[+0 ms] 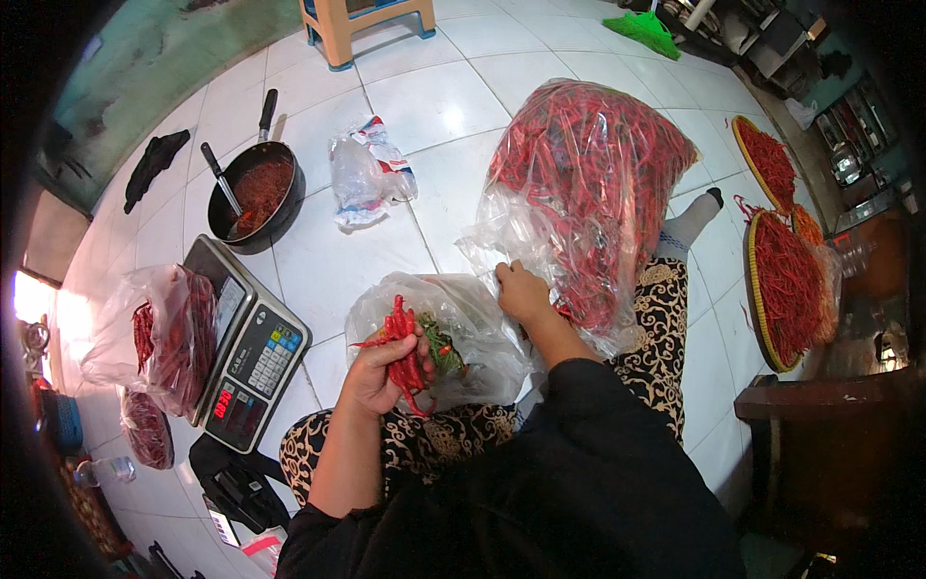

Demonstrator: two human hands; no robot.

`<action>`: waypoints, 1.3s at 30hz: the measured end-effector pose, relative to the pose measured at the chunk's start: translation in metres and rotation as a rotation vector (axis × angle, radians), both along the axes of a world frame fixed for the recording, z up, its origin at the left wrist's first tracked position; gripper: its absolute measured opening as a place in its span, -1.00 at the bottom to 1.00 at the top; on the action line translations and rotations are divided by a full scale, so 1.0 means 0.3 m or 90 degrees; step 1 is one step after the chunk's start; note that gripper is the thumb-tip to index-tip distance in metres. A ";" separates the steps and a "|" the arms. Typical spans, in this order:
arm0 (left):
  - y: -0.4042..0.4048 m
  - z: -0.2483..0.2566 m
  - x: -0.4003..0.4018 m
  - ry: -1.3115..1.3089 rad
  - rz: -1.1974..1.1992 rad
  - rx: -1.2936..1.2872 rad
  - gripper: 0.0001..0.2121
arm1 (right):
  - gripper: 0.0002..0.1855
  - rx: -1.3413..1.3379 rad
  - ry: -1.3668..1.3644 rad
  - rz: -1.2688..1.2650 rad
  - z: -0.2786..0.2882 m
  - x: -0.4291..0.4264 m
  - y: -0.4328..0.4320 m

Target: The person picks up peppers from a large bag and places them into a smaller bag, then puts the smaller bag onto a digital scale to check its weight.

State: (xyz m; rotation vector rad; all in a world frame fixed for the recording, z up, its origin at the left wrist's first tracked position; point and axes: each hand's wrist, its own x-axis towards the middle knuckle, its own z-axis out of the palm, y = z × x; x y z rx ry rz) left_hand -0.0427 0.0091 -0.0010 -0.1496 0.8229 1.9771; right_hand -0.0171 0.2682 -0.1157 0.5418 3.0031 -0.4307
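Observation:
My left hand (387,373) is closed around a bunch of red chili peppers (409,362), above an open clear plastic bag (477,347) that holds green stems and bits of red. At the near left edge of a large clear bag of red chilies (579,174), my right hand (524,293) has its fingers curled at the loose plastic; whether they grip it I cannot tell. To the left, a plastic bag of red chilies (192,333) rests on a CAS digital scale (268,347) with a lit red display. A smaller bag of chilies (147,430) lies beside the scale.
A pan (293,192) with red chili paste and a utensil stands beyond the scale. Crumpled plastic packaging (369,174) lies on the tiles. Round trays of chilies (757,289) are at the right, near a dark wooden piece of furniture (817,398). A stool (343,29) stands ahead.

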 end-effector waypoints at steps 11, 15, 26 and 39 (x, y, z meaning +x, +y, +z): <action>0.070 0.003 0.012 -0.115 -0.025 0.056 -0.81 | -0.85 -0.965 0.151 -0.109 0.458 0.174 -0.161; 0.024 -0.049 0.048 -0.153 0.035 0.115 -0.86 | -0.79 -0.360 0.299 0.282 0.557 0.194 -0.356; -0.316 0.313 -0.023 0.130 0.459 -0.002 -0.88 | -0.76 -0.275 0.314 0.317 0.636 0.401 -0.270; -1.009 0.392 -0.495 0.666 0.027 -1.435 -0.51 | -0.85 0.024 0.118 0.072 0.463 0.812 0.127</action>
